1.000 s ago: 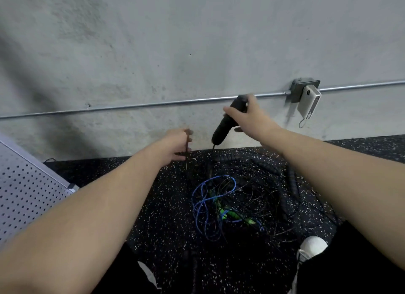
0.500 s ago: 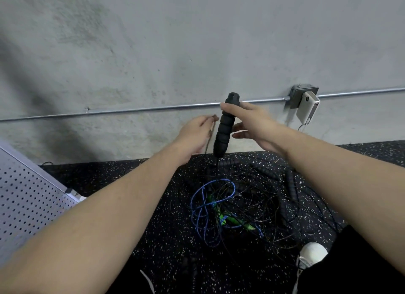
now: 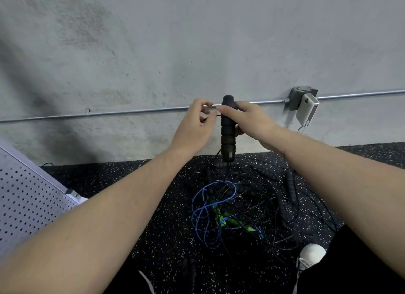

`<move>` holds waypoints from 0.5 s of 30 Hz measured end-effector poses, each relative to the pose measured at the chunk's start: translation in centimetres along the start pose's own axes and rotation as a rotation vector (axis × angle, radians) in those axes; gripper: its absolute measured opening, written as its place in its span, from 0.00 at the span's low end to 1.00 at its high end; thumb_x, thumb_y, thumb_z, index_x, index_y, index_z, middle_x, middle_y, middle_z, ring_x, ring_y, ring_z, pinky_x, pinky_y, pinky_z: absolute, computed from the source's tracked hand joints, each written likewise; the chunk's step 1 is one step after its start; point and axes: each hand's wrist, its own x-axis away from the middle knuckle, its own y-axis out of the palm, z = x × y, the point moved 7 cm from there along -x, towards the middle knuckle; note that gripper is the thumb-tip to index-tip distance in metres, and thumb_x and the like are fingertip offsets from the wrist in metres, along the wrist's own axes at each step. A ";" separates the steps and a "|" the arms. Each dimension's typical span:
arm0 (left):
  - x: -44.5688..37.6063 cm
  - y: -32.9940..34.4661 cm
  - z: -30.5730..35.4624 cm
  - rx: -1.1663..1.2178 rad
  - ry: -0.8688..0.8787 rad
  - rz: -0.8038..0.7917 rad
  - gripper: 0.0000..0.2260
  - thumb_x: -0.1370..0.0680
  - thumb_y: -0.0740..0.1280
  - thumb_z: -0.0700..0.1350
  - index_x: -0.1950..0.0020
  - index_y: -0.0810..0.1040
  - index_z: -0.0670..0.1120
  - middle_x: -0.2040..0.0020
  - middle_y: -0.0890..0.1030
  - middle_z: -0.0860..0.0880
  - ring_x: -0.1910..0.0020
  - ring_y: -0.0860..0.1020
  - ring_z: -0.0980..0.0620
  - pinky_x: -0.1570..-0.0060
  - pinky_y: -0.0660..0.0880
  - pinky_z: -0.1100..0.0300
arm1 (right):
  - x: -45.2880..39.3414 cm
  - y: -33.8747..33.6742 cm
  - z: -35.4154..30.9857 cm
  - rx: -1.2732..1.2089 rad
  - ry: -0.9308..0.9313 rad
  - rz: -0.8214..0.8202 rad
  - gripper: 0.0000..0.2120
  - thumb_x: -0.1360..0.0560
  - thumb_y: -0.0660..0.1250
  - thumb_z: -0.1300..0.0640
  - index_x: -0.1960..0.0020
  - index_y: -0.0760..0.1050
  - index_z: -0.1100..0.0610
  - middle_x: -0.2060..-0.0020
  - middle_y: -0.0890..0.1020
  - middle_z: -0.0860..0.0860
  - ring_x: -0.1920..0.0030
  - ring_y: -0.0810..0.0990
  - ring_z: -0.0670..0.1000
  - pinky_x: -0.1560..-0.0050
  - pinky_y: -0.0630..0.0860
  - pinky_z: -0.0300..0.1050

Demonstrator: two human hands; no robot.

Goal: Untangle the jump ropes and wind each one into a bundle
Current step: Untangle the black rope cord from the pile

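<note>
My right hand (image 3: 247,120) grips a black ribbed jump rope handle (image 3: 228,138), held upright in front of the wall. Its thin black cord drops from the handle's lower end into the pile. My left hand (image 3: 195,122) is right beside the handle's upper part, its fingers curled and pinching a thin cord. On the floor below lies a tangle of black ropes (image 3: 263,204) with a blue rope (image 3: 206,212) and green handles (image 3: 232,221) mixed in. Several more black handles lie in the tangle.
A concrete wall with a metal conduit (image 3: 131,112) and a junction box (image 3: 300,97) holding a white device (image 3: 306,109) stands ahead. A perforated grey panel (image 3: 24,204) lies at the left. My white shoe (image 3: 311,255) is at the lower right on the speckled black floor (image 3: 122,177).
My right hand lifted the black handle and turned it upright. My left hand rose and moved right until it met the handle's top.
</note>
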 end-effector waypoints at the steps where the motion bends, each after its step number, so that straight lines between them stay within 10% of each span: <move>1: 0.2 0.2 0.1 -0.002 0.018 -0.020 0.10 0.20 0.63 0.55 0.39 0.71 0.56 0.43 0.78 0.55 0.47 0.77 0.57 0.46 0.74 0.60 | -0.1 -0.3 0.1 -0.005 0.023 0.039 0.17 0.24 0.71 0.42 0.49 0.80 0.57 0.63 0.78 0.49 0.71 0.76 0.46 0.66 0.74 0.42; 5: 1.3 2.8 0.1 0.055 -0.135 -0.211 0.25 0.27 0.73 0.63 0.36 0.67 0.57 0.40 0.76 0.59 0.45 0.80 0.55 0.45 0.77 0.58 | -0.6 -1.2 0.2 -0.021 0.067 0.157 0.18 0.25 0.70 0.41 0.56 0.76 0.56 0.65 0.77 0.50 0.68 0.75 0.48 0.66 0.73 0.43; 9: 1.7 4.0 -0.3 0.103 -0.304 -0.326 0.12 0.21 0.71 0.51 0.41 0.73 0.51 0.49 0.80 0.52 0.56 0.81 0.53 0.54 0.78 0.55 | -0.8 -1.0 0.4 0.074 0.048 0.174 0.21 0.26 0.68 0.37 0.56 0.74 0.56 0.64 0.77 0.51 0.66 0.75 0.50 0.66 0.72 0.46; 15: 0.5 1.8 -0.2 0.466 -0.351 -0.031 0.04 0.18 0.65 0.44 0.46 0.70 0.49 0.62 0.78 0.47 0.72 0.71 0.53 0.75 0.64 0.61 | -0.1 -1.1 0.7 0.158 0.085 0.047 0.29 0.23 0.55 0.29 0.44 0.74 0.54 0.75 0.80 0.49 0.62 0.77 0.47 0.53 0.71 0.48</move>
